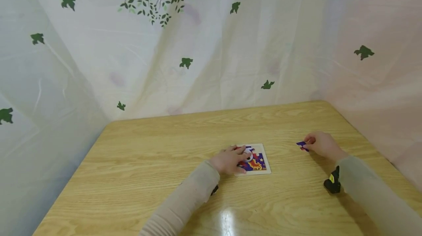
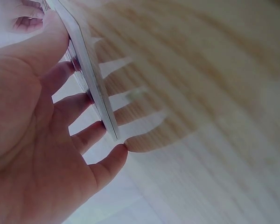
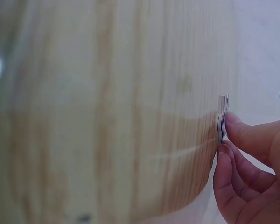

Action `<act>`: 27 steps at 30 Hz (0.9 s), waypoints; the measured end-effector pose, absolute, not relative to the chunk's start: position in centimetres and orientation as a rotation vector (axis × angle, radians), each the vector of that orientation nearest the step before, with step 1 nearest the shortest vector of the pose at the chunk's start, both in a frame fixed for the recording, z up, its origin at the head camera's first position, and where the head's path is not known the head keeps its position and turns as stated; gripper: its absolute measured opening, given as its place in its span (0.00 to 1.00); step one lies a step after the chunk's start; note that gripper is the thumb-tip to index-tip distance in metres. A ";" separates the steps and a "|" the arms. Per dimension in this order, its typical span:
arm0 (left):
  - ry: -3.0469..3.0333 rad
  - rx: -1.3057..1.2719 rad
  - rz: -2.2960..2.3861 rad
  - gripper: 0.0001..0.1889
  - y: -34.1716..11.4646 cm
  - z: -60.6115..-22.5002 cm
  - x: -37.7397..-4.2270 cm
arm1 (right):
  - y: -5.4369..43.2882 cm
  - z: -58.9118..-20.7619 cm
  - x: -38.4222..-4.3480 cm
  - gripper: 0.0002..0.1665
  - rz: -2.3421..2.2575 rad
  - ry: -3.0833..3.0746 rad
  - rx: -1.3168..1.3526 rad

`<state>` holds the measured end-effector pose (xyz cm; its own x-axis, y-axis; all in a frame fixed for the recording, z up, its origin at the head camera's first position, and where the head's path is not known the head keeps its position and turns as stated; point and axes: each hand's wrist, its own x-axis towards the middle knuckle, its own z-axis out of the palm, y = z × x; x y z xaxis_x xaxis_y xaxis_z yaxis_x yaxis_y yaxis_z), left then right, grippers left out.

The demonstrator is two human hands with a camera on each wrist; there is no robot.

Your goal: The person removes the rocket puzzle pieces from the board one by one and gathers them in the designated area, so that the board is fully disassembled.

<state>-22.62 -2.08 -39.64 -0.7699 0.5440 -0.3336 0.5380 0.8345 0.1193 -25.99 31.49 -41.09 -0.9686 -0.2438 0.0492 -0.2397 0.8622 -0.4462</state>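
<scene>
In the head view, a small jigsaw puzzle [image 1: 266, 161] lies flat in a cream frame, with purple, red and yellow printing. Bare cream backing shows at its upper right. My left hand [image 1: 228, 159] rests over its left side with fingers spread, hiding that part. The left wrist view has the left fingers [image 2: 74, 105] along the board's edge [image 2: 91, 70], seen side-on. Off to the right, my right hand [image 1: 323, 145] pinches a purple puzzle piece [image 1: 301, 145] between thumb and fingers. Edge-on in the right wrist view, the puzzle piece [image 3: 222, 120] looks layered; I cannot tell if it is more than one.
A wood-grain table [image 1: 148, 155] carries everything. Behind and at both sides hangs a pale curtain [image 1: 211, 45] printed with green leaves and branches. A black wrist device [image 1: 333, 181] is on the right wrist.
</scene>
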 end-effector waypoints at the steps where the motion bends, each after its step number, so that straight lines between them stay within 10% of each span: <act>1: 2.659 0.813 0.023 0.34 -2.1 -39.7 -22.6 | 31.5 -41.0 -26.0 0.09 -0.724 3.025 -0.386; 27: 2.693 0.856 0.033 0.35 -2.2 -39.7 -22.7 | 30.7 -40.0 -25.7 0.13 -0.671 2.993 -0.333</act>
